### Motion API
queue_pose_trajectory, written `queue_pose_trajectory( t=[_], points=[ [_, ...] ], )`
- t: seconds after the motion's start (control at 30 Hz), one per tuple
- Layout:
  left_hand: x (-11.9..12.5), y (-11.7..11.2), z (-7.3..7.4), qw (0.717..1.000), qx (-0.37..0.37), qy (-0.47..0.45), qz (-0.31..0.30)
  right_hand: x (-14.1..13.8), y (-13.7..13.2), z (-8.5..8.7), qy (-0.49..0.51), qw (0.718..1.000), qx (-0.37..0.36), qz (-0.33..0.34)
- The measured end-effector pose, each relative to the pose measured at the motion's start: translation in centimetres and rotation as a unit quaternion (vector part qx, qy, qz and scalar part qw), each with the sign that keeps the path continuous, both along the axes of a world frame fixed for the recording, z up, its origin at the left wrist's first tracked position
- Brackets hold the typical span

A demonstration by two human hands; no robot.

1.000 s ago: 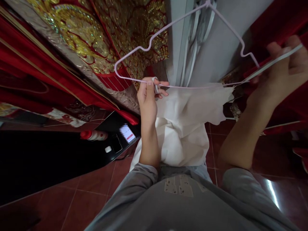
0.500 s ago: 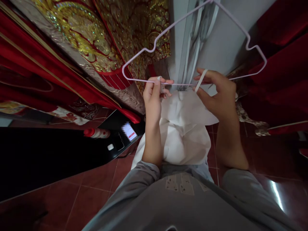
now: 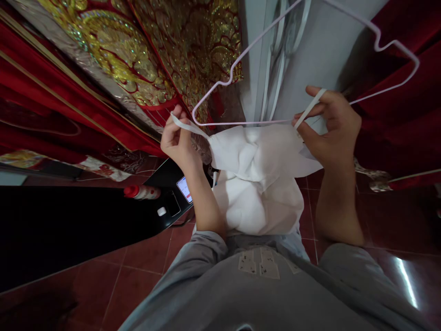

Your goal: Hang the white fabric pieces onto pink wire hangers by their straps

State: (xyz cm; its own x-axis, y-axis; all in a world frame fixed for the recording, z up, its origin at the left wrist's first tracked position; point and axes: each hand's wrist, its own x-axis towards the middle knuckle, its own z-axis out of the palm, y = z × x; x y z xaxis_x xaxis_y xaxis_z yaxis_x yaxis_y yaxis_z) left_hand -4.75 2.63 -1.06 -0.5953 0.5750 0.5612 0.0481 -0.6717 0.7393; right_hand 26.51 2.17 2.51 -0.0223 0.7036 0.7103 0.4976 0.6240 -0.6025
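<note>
White straps (image 3: 311, 109) pinched in my left hand (image 3: 177, 138) and right hand (image 3: 334, 122), pink hanger (image 3: 241, 123) behind the right; left forearm (image 3: 204, 202) part-hiding the phone (image 3: 183, 187) by the desk's edge (image 3: 131, 237).

Head-worn camera looks forward-down at both hands (image 3: 179, 140) (image 3: 336, 128).

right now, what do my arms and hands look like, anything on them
Your left hand and right hand are ungloved, and the forearms are bare, with no watch or bracelet showing. The left sleeve and right sleeve are plain grey, creased fabric, ending around the elbows.
</note>
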Motion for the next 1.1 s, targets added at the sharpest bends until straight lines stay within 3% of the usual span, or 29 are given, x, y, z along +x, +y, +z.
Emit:
queue_pose_trajectory(
  t=[0.1, 0.23, 0.37, 0.47, 0.57, 0.67, 0.77, 0.87, 1.0, 1.1],
  points=[
    [-0.7, -0.2, 2.1, 0.993, 0.011, 0.055, -0.106, 0.1, 0.0, 0.1, 0.012, 1.0, 0.014, 0.015],
    [0.3, -0.5, 6.0, 0.968, -0.054, 0.168, -0.178, -0.3, 0.0, -0.3, 0.002, 1.0, -0.022, -0.018],
    [2.0, 0.7, 9.2, 0.955, -0.112, 0.184, -0.204, -0.6, 0.2, -0.7, -0.001, 1.0, -0.013, -0.02],
    [2.6, 2.5, 10.0, 0.943, -0.115, 0.218, -0.222, -0.5, 0.0, -0.5, 0.0, 1.0, -0.007, -0.004],
    [2.2, 3.9, 9.3, 0.954, -0.135, 0.187, -0.193, -0.5, -0.3, -0.2, -0.004, 1.0, -0.016, 0.002],
    [1.5, 3.8, 7.3, 0.965, -0.163, 0.112, -0.17, -0.5, -0.3, -0.4, -0.014, 1.0, -0.023, 0.005],
    [2.0, 2.5, 4.8, 0.966, -0.165, -0.042, -0.196, -1.0, -0.2, -0.7, -0.018, 0.999, -0.033, -0.004],
    [4.2, 0.9, 2.4, 0.935, -0.148, -0.167, -0.276, -1.8, -0.2, -0.9, -0.022, 1.0, -0.016, -0.008],
    [7.2, -0.2, 0.9, 0.952, -0.116, -0.133, -0.251, -1.3, 0.4, -1.2, -0.003, 0.997, 0.079, 0.01],
    [7.4, -0.1, 1.1, 0.959, -0.116, -0.111, -0.232, 2.6, 2.1, -1.8, 0.113, 0.969, 0.218, -0.015]
  ],
)
